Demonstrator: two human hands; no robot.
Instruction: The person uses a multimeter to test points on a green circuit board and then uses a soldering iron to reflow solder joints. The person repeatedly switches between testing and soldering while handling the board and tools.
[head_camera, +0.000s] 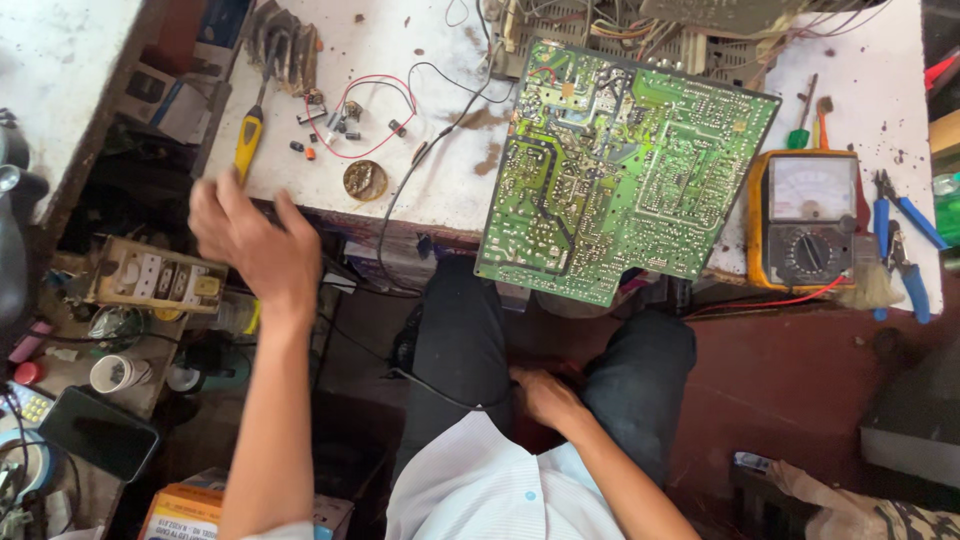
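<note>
1. Neither hand gripped anything that I could see: the left hand (250, 245) was raised with fingers spread loosely, just short of the yellow-handled screwdriver (248, 140) lying at the near edge of the white workbench (420, 190).
2. I saw the right hand (545, 398) resting low between the knees, on the dark trousers (460, 330); its fingers were curled under and partly hidden, so I could not tell whether they closed on something.
3. I made out the green circuit board (620, 170) lying solder side up on the bench, its near edge overhanging the lap; its far edge ran under a tangle of wires.
4. An orange analog multimeter (805, 220) sat just right of the board, blue-handled pliers (900, 245) beside it.
5. Small loose components (335, 128) lay inside a loop of red wire, probably capacitors, though too small to be sure.
</note>
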